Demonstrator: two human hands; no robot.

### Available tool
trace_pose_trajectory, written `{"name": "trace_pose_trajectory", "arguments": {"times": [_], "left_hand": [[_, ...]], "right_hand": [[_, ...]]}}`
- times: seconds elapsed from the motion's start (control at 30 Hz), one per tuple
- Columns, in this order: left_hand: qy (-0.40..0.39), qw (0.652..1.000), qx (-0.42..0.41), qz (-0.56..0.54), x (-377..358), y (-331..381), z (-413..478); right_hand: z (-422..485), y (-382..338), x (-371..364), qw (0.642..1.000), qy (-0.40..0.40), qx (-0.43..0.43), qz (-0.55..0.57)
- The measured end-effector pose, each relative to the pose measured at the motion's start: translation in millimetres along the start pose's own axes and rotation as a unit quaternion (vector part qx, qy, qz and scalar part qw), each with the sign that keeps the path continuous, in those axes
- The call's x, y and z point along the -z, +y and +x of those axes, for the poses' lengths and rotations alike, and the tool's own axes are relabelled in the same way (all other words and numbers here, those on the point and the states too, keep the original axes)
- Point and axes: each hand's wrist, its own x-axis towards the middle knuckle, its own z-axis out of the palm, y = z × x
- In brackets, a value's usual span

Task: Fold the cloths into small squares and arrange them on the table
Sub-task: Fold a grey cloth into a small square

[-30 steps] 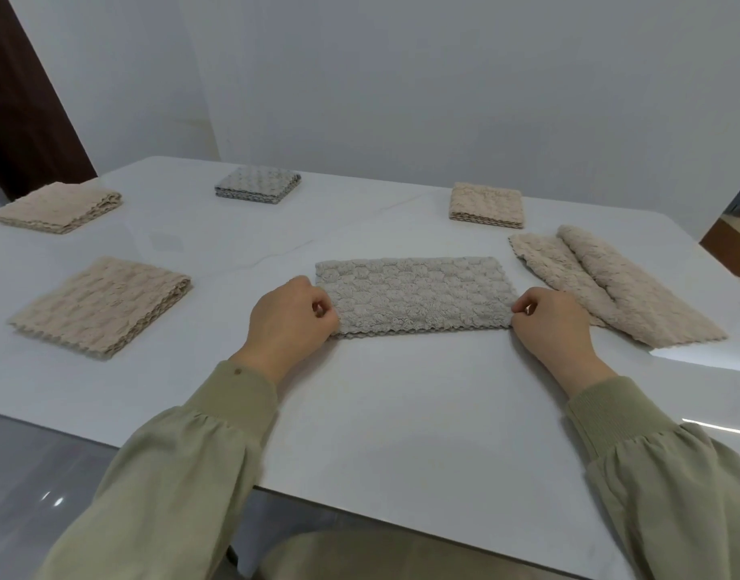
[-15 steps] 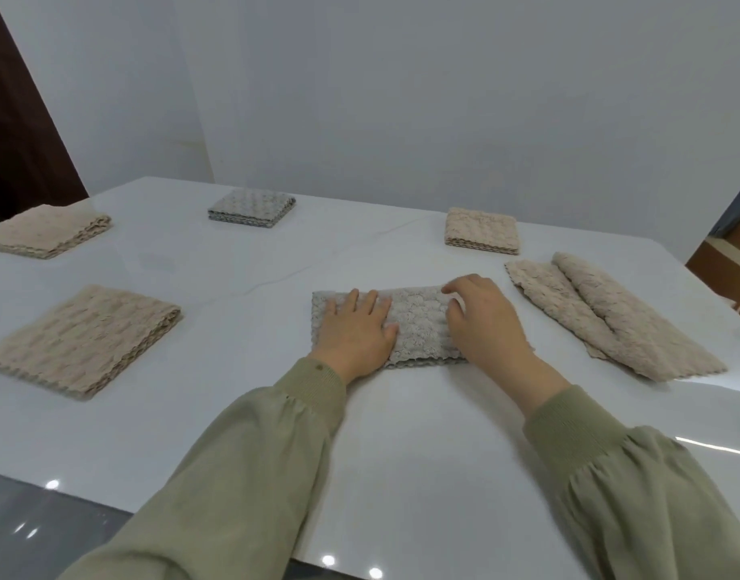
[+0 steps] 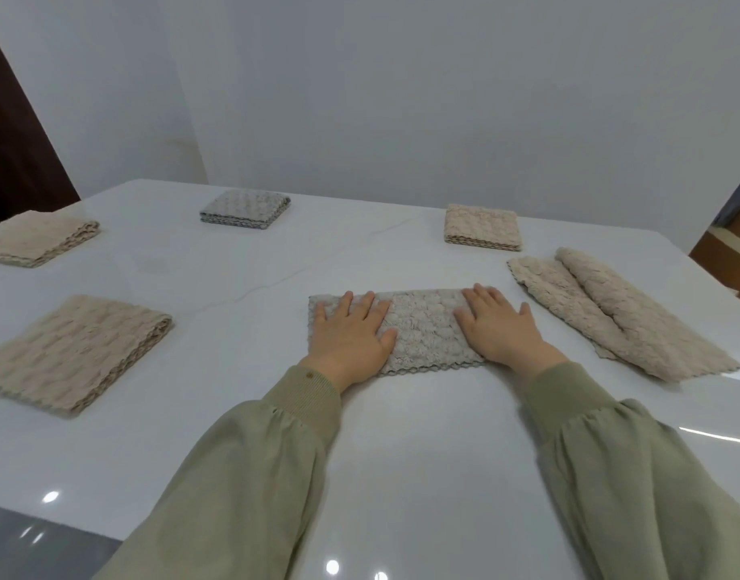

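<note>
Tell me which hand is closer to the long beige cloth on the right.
Right. The right hand lies flat on the right end of the gray cloth, beside the long beige cloth; the left hand lies flat on the gray cloth's left end, farther away.

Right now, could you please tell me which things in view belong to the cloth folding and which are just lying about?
In the job: grey textured cloth pressed flat by left hand and right hand; long half-folded beige cloth; three folded beige cloths; folded grey cloth square; glossy white table.
Just there: dark brown panel, far left; brown object at right edge, unidentifiable.
</note>
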Motion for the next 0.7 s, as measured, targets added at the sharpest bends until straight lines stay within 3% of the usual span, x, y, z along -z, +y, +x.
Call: {"name": "trace_pose_trajectory", "arguments": {"times": [0.1, 0.23, 0.3, 0.4, 0.7], "left_hand": [[0.003, 1.000, 0.001, 0.006, -1, 1, 0], [0.004, 1.000, 0.002, 0.010, -1, 1, 0], [0.004, 1.000, -0.001, 0.011, 0, 1, 0], [0.002, 1.000, -0.002, 0.006, 0, -1, 0], [-0.030, 0.998, 0.049, -0.003, 10, -33, -4]], "right_hand": [[-2, -3, 4, 0.999, 0.021, -0.015, -0.021], [-6, -45, 16, 0.985, 0.154, 0.073, -0.004], [-7, -63, 8, 0.987, 0.116, 0.114, 0.015], [-3, -58, -12, 0.994, 0.021, 0.108, -0.004], [1, -20, -5, 0.999, 0.015, 0.040, 0.004]]}}
